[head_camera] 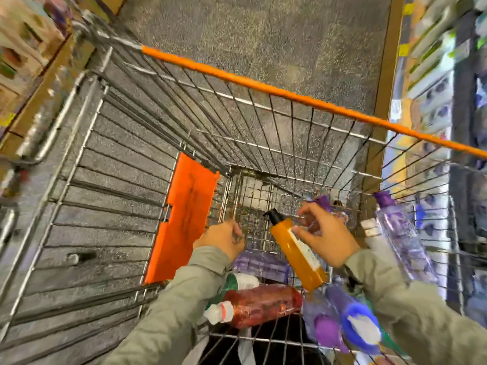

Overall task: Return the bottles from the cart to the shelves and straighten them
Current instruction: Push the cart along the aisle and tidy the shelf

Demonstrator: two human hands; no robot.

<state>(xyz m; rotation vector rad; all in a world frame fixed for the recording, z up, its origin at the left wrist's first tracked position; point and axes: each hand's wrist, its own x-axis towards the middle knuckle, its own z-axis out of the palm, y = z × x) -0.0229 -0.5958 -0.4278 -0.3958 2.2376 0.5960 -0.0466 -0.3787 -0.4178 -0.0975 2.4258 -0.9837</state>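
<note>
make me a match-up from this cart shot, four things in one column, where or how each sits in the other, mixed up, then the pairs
Things
1. amber pump bottle
2. red bottle
3. orange flap
4. purple-capped clear bottle

Places or states
A. standing tilted at the right side of the cart
B. tilted, pump end up, at the fingertips of the right hand
C. lying on its side, white cap pointing left
D. flat panel in the cart's left half

Pairs: 1-B, 2-C, 3-D, 4-A
</note>
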